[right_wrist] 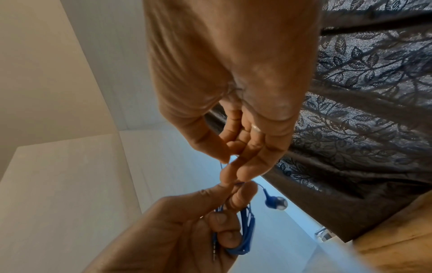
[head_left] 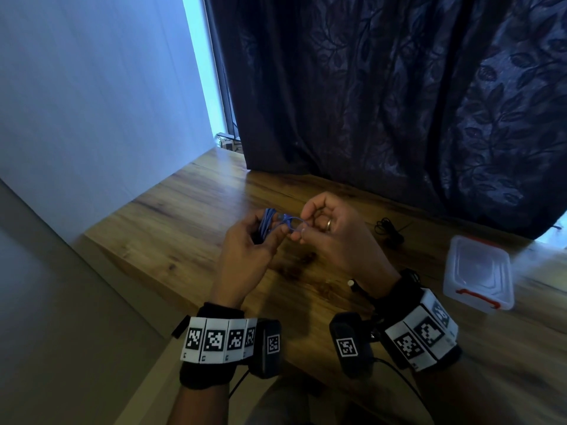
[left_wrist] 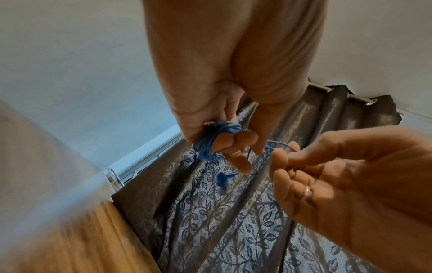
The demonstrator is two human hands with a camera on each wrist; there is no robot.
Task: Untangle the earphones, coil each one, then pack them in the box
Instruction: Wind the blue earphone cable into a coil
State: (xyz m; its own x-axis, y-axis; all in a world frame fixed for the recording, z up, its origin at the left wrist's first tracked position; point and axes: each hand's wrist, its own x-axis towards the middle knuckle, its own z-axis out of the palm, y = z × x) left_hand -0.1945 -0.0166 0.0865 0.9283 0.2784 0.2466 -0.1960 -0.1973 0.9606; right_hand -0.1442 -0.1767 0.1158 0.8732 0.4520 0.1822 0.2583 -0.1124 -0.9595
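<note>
Count: two earphone sets, one box, two hands. Left hand [head_left: 245, 240] has fingers curled round the coiled blue earphones [head_left: 266, 221], bundle wrapped over the fingers and held above the wooden table [head_left: 171, 216]; jack plug [right_wrist: 214, 248] sticks out of the fist on the heel side of the grip. Right hand [head_left: 329, 228] pinches a loose loop of the blue cord [head_left: 293, 220] between thumb and fingertips, just beside the left fingertips, the two hands nearly touching. One blue earbud [right_wrist: 275, 202] hangs free just past the left fingertips; a second bud can't be made out for sure, since the left wrist view shows only a blurred blue shape below the coil. Black earphones [head_left: 389, 230] lie on the table beyond the right hand, well apart from the grip; dark and small, can't tell whether coiled or tangled. Clear plastic box [head_left: 478, 271] with red latches sits further out on the right, lid on, edges motion-blurred. Ring [head_left: 328, 224] on a right finger. Patterned dark curtain [head_left: 399, 87] hangs behind, its hem resting on the table's far edge.
</note>
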